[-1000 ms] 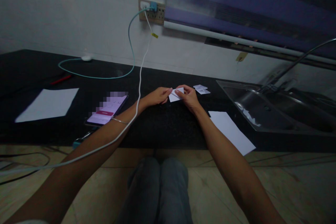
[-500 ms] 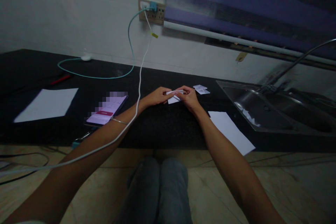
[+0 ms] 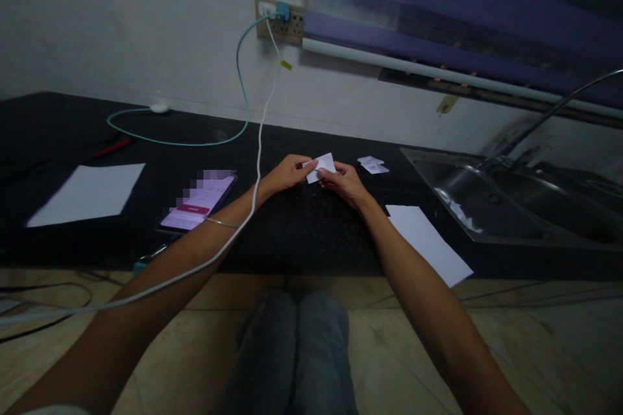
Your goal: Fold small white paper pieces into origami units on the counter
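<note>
A small folded piece of white paper (image 3: 322, 165) is held just above the black countertop (image 3: 302, 227), between both hands. My left hand (image 3: 287, 175) pinches its left edge. My right hand (image 3: 343, 181) grips its lower right side with curled fingers. Two small folded paper pieces (image 3: 374, 165) lie on the counter just right of my right hand. A white sheet (image 3: 428, 243) lies under my right forearm at the counter's front edge.
A lit phone (image 3: 197, 202) lies left of my left arm, a white cable (image 3: 257, 142) crossing that arm up to a wall socket (image 3: 280, 19). Another white sheet (image 3: 87, 193) lies far left, with a red pen (image 3: 113, 146) behind. A steel sink (image 3: 491, 201) with faucet is right.
The paper piece, held flat and low half a second ago, is now turned upright between my fingers, and my hands have shifted slightly left and up.
</note>
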`<action>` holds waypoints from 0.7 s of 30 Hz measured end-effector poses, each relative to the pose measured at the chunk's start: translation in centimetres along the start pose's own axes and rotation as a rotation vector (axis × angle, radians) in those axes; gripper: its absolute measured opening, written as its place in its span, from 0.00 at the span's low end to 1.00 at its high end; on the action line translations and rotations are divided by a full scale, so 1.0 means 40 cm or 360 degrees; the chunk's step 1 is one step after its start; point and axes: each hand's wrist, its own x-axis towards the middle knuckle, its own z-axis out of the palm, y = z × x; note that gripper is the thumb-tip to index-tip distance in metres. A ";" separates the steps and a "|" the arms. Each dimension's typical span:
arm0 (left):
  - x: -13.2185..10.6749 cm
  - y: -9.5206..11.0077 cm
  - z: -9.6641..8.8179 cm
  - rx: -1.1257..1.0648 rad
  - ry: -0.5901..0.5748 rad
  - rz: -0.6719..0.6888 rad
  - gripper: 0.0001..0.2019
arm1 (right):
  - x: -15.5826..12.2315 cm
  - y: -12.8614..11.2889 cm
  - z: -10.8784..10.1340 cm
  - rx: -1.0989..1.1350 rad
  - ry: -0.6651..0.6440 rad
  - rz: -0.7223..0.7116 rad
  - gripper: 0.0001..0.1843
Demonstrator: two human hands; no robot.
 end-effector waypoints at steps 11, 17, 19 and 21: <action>-0.003 0.015 0.005 -0.0068 -0.0045 -0.0005 0.23 | 0.006 0.008 -0.018 -0.0173 0.0035 -0.0137 0.24; -0.003 0.013 -0.017 -0.0137 -0.0033 -0.0054 0.27 | 0.003 0.000 -0.019 -0.0100 -0.0032 -0.0061 0.26; -0.002 0.015 -0.019 -0.0184 -0.0063 -0.0100 0.27 | 0.003 -0.001 -0.019 -0.0112 -0.0004 -0.0082 0.26; 0.000 0.017 -0.021 -0.0235 -0.0119 -0.0115 0.28 | 0.005 -0.001 -0.020 -0.0113 0.0061 -0.0114 0.26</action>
